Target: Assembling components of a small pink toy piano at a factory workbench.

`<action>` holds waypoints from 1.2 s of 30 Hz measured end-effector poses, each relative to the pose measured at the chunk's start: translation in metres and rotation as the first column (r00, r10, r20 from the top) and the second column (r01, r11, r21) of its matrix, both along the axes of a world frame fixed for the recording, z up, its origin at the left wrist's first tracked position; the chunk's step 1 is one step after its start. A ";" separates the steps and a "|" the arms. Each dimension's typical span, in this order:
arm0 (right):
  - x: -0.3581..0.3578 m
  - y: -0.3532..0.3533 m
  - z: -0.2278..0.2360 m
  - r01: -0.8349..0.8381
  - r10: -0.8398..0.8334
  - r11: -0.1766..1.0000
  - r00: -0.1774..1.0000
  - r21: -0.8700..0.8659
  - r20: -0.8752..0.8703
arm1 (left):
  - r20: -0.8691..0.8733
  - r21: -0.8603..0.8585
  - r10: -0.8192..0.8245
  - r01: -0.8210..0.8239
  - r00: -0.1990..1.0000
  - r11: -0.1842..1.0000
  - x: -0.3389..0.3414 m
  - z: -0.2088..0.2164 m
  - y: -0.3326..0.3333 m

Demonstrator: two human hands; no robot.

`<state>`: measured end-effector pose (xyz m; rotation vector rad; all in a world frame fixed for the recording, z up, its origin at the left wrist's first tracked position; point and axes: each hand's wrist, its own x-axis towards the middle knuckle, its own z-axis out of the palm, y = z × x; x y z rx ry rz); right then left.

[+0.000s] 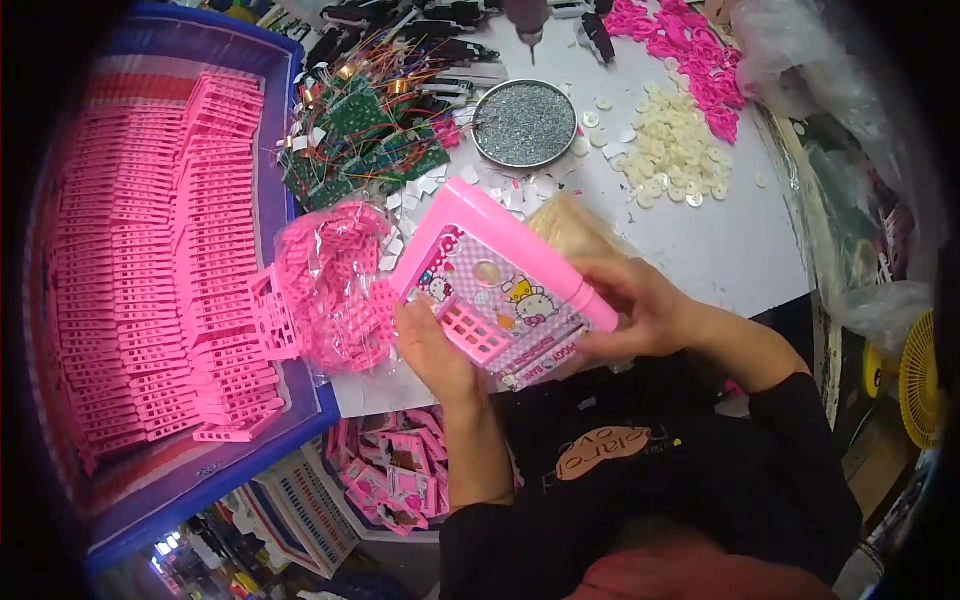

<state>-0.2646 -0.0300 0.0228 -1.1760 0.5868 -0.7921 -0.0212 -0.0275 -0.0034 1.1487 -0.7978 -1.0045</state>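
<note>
A pink plastic toy casing [512,290] is held tilted in front of me, over the near edge of the table. Its face bears a printed cartoon sheet, a round hole and a grid of small square openings. My left hand [437,350] grips its left edge, the thumb lying on the face. Around the right end, by the rounded rim, my right hand [645,308] is closed with its fingers partly hidden. Behind the casing lies a clear bag of cream-coloured parts [580,228], partly covered. Close to my left hand rests a clear bag of pink parts [345,285].
A blue crate [215,490] with stacked pink frames stands at left. Beyond are green circuit boards [360,115] with wires, a round tin of screws [525,123], a screwdriver tip [532,45], cream discs [680,150] and pink parts [690,60]. A yellow fan [918,380] is at right.
</note>
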 end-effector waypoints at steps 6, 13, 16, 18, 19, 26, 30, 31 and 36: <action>0.004 0.007 -0.007 0.148 -0.159 0.982 0.983 0.118 0.095 | 0.032 -0.018 -0.027 0.028 0.999 0.999 -0.013 -0.007 0.031; 0.008 0.026 -0.020 0.174 -0.205 0.961 0.970 0.215 0.129 | 0.294 -0.084 0.065 -0.042 0.954 0.996 -0.029 -0.002 0.025; 0.001 0.022 -0.027 0.198 -0.213 0.973 0.968 0.121 0.131 | 0.262 -0.135 0.035 0.001 0.964 0.991 -0.030 0.005 0.025; -0.011 0.016 -0.033 0.219 -0.237 0.966 0.963 0.139 0.128 | 0.009 -0.103 -0.119 0.119 0.993 0.988 -0.017 0.010 0.011; -0.017 0.008 -0.030 0.178 -0.189 0.976 0.979 0.127 0.077 | -0.118 -0.100 -0.187 0.176 0.975 0.979 -0.003 0.016 0.000; -0.043 -0.068 -0.017 0.095 -0.215 0.915 0.937 -0.392 -0.274 | 0.489 -0.363 -0.225 0.431 0.843 0.826 0.016 0.038 -0.014; -0.068 -0.082 -0.042 -0.230 -0.095 0.788 0.870 -0.570 -0.483 | 0.916 -0.172 -0.191 0.776 0.352 0.607 0.019 0.031 -0.009; -0.073 -0.077 -0.052 -0.282 -0.140 0.712 0.841 -0.643 -0.523 | 0.929 -0.144 -0.195 0.790 0.316 0.596 0.015 0.020 -0.002; -0.055 -0.055 -0.044 -0.496 -0.282 0.468 0.700 -0.731 -0.656 | 0.927 0.084 -0.330 0.760 0.178 0.644 0.002 -0.001 0.042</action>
